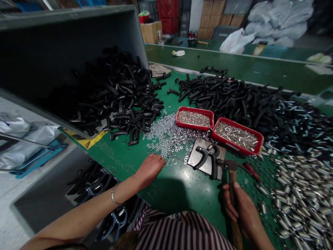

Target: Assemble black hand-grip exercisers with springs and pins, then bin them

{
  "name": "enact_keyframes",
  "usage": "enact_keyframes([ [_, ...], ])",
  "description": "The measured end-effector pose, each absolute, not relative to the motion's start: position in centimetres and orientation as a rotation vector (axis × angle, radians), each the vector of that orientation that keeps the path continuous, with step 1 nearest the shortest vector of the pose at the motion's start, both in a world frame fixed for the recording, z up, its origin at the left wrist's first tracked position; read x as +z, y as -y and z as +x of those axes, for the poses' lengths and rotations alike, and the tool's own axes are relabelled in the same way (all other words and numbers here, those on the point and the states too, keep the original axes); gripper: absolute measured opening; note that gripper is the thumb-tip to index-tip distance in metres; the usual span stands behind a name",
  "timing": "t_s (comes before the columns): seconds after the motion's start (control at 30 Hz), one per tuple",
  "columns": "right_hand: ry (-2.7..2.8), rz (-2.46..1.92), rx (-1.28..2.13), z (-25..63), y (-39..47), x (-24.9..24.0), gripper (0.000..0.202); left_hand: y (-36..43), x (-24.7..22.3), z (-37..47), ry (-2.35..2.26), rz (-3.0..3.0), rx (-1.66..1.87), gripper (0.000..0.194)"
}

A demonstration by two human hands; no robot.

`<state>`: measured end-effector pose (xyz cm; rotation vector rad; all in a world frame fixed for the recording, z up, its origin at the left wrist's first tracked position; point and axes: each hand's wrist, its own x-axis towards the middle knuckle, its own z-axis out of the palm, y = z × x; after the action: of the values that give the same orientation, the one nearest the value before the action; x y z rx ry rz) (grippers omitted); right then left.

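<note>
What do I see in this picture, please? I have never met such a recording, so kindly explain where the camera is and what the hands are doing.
There is no machine here, only a person's two bare hands. The single picture comes from a camera worn on the head, looking forward and down.

The right hand grips a hammer by its handle. The left hand is beside a spread of small metal rings; whether it holds anything, I cannot tell.

On the green table, a metal plate carries black plastic-looking pieces. Behind it are two red trays of small metal parts. Metal cylinders are heaped at the right.
</note>
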<state>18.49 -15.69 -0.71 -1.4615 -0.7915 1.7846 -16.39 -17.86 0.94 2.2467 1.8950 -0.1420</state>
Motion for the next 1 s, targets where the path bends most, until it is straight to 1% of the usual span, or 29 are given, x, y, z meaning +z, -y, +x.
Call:
enact_keyframes([
  [0.13, 0.796, -1.450, 1.773, 18.3, 15.9, -1.0, 0.047, 17.1, 1.6, -16.1, -1.792, 2.319, -0.278, 0.017],
  [0.33, 0.778, -1.435, 1.791, 18.6, 15.9, -1.7, 0.046, 17.5, 1.1, -16.2, -1.805, 2.379, -0.231, 0.018],
  [0.5, 0.755, -1.381, 1.816, 18.6, 15.7, -2.1, 0.042, 18.1, 0.6, -16.7, -1.752, 2.444, -0.017, 0.027],
  [0.67, 0.767, -1.374, 1.810, 18.4, 15.6, -2.0, 0.042, 17.0, 1.5, -17.9, -1.871, 2.282, 0.391, 0.020],
  [0.73, 0.757, -1.377, 1.811, 18.4, 15.6, -1.9, 0.042, 16.9, 1.4, -18.2, -1.879, 2.243, 0.468, 0.019],
  [0.87, 0.760, -1.409, 1.799, 18.3, 15.5, -1.8, 0.043, 17.8, -0.1, -17.9, -1.758, 2.240, 0.309, 0.022],
  [1.0, 0.786, -1.425, 1.786, 18.1, 15.4, -1.6, 0.044, 18.2, -1.3, -16.7, -1.878, 2.326, 0.060, 0.020],
])
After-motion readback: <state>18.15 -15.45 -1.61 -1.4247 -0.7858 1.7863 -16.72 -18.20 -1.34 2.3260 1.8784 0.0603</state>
